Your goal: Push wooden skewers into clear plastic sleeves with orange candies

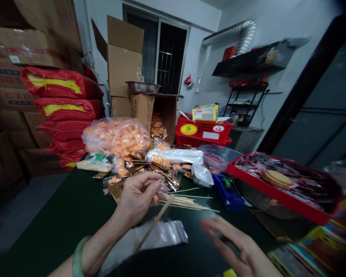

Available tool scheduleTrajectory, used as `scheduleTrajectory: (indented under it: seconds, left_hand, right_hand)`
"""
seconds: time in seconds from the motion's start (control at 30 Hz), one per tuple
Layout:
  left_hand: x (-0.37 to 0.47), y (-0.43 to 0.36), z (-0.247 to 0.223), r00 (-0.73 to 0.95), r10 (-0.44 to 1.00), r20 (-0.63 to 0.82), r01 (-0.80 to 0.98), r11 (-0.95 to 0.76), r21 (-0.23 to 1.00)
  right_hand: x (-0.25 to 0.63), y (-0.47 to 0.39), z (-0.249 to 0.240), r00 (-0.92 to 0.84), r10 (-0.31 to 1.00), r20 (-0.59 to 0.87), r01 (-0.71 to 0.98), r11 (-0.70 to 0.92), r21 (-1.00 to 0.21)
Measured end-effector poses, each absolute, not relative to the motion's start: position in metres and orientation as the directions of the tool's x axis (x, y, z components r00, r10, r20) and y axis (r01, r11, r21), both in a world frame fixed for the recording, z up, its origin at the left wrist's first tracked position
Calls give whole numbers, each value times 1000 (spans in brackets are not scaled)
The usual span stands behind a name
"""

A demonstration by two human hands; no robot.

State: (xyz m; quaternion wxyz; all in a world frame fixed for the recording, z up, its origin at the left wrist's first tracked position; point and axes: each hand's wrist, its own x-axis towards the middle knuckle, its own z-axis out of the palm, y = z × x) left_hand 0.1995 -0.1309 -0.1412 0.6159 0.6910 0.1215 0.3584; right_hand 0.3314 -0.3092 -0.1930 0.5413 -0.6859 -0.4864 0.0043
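Note:
My left hand, with a green bangle at the wrist, is raised over the table with thumb and fingers pinched together. What it pinches is hidden; a bit of clear wrap and orange shows just behind the fingertips. Close by, a blurred thin wooden stick slants down across a clear plastic sleeve on the table. Several more thin sticks lie just beyond, to the right of that hand. My right hand, partly smeared by motion, hovers at the lower right with thumb and fingers apart, holding nothing visible.
Wrapped orange pieces and gold packets are heaped behind my left hand. A blue tape dispenser, foil trays and a red tray of packets stand right. Red crates and an open carton are behind.

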Motion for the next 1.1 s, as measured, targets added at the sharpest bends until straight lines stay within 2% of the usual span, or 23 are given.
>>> scheduleTrajectory:
  seconds: [0.1, 0.2, 0.33, 0.5, 0.67, 0.83, 0.97, 1.1]
  left_hand:
    - [202, -138, -140, 738, 585, 336, -271, -198, 942]
    - [200, -140, -140, 745, 568, 349, -277, -212, 937]
    - [194, -137, -143, 744, 586, 320, -275, -169, 947]
    - [189, -128, -152, 790, 545, 280, -234, -155, 960]
    - [186, -118, -160, 802, 515, 303, -282, -120, 952]
    - [181, -111, -161, 833, 451, 322, -286, -148, 947]
    - [179, -109, -162, 834, 450, 319, -281, -150, 948]
    - [181, -105, -165, 841, 467, 272, -251, -109, 962]
  right_hand:
    - [315, -276, -176, 475, 754, 454, 478, 212, -853]
    - [301, -247, -171, 520, 731, 442, 314, 317, -895]
    - [297, -236, -176, 615, 665, 424, 281, 318, -906]
    - [295, -237, -181, 614, 669, 419, 245, 343, -907]
    - [293, -227, -193, 568, 720, 399, 17, 475, -880]
    - [295, -219, -202, 494, 780, 384, -150, 511, -846]
    - [296, -217, -203, 489, 774, 402, -154, 530, -834]
    - [297, -216, -203, 499, 692, 523, 72, 568, -820]
